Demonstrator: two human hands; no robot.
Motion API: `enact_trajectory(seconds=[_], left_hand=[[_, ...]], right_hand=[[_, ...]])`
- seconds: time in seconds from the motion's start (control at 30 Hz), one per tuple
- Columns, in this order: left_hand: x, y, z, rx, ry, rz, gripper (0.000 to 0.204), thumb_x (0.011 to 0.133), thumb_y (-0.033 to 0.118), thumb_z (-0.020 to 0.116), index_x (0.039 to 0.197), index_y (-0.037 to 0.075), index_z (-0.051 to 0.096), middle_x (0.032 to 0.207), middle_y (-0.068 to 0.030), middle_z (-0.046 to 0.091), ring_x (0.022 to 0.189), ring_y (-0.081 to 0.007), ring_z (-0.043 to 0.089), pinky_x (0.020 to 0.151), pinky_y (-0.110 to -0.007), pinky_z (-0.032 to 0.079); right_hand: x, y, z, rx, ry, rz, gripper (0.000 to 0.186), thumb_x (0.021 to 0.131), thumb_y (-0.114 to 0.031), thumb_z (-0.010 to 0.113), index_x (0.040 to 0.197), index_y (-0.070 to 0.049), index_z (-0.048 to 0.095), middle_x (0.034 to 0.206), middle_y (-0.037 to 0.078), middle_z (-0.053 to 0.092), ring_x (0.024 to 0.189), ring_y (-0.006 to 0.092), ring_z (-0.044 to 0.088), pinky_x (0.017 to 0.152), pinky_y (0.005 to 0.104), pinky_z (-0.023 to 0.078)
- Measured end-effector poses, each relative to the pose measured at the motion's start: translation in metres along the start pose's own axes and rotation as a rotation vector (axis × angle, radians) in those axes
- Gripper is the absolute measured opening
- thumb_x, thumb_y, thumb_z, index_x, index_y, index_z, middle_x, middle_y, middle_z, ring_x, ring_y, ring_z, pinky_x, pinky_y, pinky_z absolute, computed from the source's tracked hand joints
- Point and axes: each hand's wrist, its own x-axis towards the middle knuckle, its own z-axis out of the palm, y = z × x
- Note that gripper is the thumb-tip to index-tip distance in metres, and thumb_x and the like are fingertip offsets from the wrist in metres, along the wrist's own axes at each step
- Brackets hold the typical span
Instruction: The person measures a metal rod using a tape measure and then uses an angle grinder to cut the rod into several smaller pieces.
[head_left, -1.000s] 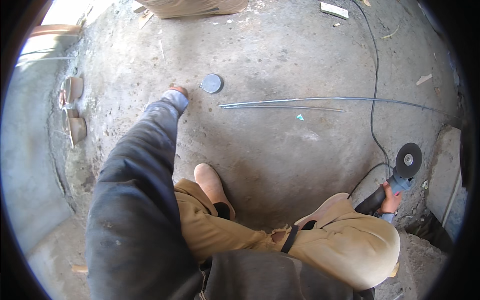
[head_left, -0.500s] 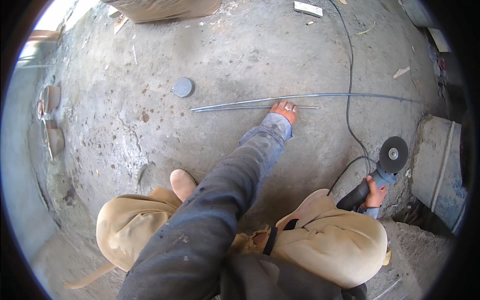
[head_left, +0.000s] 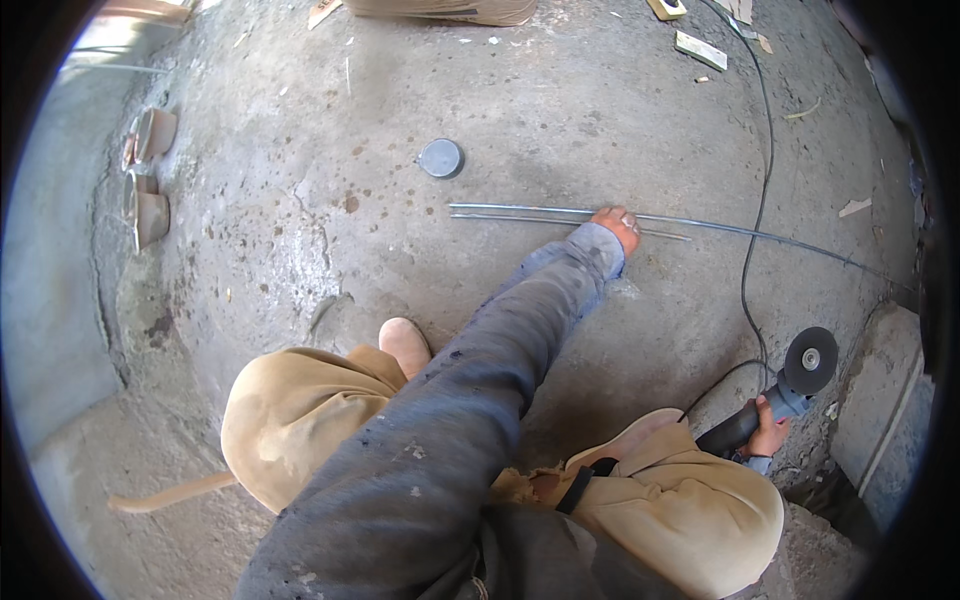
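Two thin metal rods lie nearly side by side on the concrete floor, their left ends close to level. The long rod [head_left: 720, 228] stretches off to the right, while the short rod [head_left: 530, 219] ends just past my left hand [head_left: 616, 231]. That hand reaches across in front of me, its fingers closed over the rods. Low on the right, my right hand [head_left: 768, 430] is wrapped round an angle grinder [head_left: 740, 425]. The grinder's dark disc [head_left: 810, 361] points up and away from me, clear of the rods. A round grey tape measure [head_left: 440, 158] rests beyond the rods' left ends.
The grinder's black cord [head_left: 768, 130] runs over the floor and crosses the long rod. Broken pots [head_left: 150, 215] stand by the left wall. A wrapped bundle [head_left: 440, 8] and a pale block [head_left: 701, 50] lie at the far side. A concrete slab [head_left: 875, 385] is at the right.
The rods have turned from a narrow V meeting at the left to nearly parallel, with my left hand still on them. The whole view has shifted; the grinder stays in my right hand.
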Motion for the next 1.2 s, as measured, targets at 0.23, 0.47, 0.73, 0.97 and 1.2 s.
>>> enact_trajectory(seconds=[0.23, 0.47, 0.73, 0.97, 1.2], left_hand=[[-0.014, -0.019, -0.017, -0.036, 0.023, 0.069, 0.023, 0.078, 0.015, 0.05, 0.096, 0.006, 0.062, 0.103, -0.0079, 0.058, 0.102, -0.023, 0.052, 0.085, -0.036, 0.044], [-0.088, -0.086, -0.048, 0.098, 0.036, -0.153, 0.04, 0.077, 0.018, 0.059, 0.116, 0.007, 0.054, 0.116, -0.0096, 0.051, 0.109, -0.0256, 0.047, 0.091, -0.039, 0.039], [-0.067, -0.079, -0.027, 0.036, -0.006, -0.125, 0.023, 0.08, 0.016, 0.048, 0.098, 0.013, 0.062, 0.101, -0.0034, 0.059, 0.1, -0.02, 0.053, 0.082, -0.037, 0.044], [-0.06, -0.084, -0.034, -0.009, -0.075, -0.102, 0.026, 0.08, 0.012, 0.048, 0.103, 0.01, 0.06, 0.106, -0.0067, 0.059, 0.103, -0.0238, 0.054, 0.086, -0.036, 0.046], [-0.033, -0.056, -0.036, -0.063, -0.146, -0.1, 0.026, 0.08, 0.012, 0.05, 0.104, 0.01, 0.059, 0.108, -0.0072, 0.057, 0.106, -0.0238, 0.052, 0.089, -0.037, 0.043]], right_hand=[[0.002, 0.011, -0.007, 0.024, -0.043, -0.009, 0.042, 0.07, -0.006, 0.072, 0.106, 0.0, 0.05, 0.089, 0.008, 0.057, 0.074, 0.0197, 0.059, 0.069, 0.0325, 0.052], [0.001, 0.004, 0.004, 0.046, -0.045, 0.044, 0.045, 0.07, -0.008, 0.072, 0.107, -0.001, 0.047, 0.088, 0.009, 0.058, 0.073, 0.0208, 0.06, 0.065, 0.033, 0.05], [-0.005, -0.008, 0.014, 0.001, -0.075, 0.011, 0.048, 0.07, -0.009, 0.072, 0.109, -0.001, 0.046, 0.087, 0.009, 0.058, 0.074, 0.0214, 0.061, 0.066, 0.0325, 0.049], [0.0, 0.006, 0.005, 0.013, -0.071, 0.022, 0.048, 0.07, -0.005, 0.07, 0.111, -0.001, 0.046, 0.09, 0.009, 0.058, 0.078, 0.0204, 0.059, 0.068, 0.0322, 0.05], [-0.004, -0.002, 0.01, 0.032, -0.062, 0.024, 0.042, 0.07, -0.003, 0.07, 0.106, -0.002, 0.048, 0.089, 0.007, 0.058, 0.076, 0.0185, 0.058, 0.067, 0.031, 0.05]])
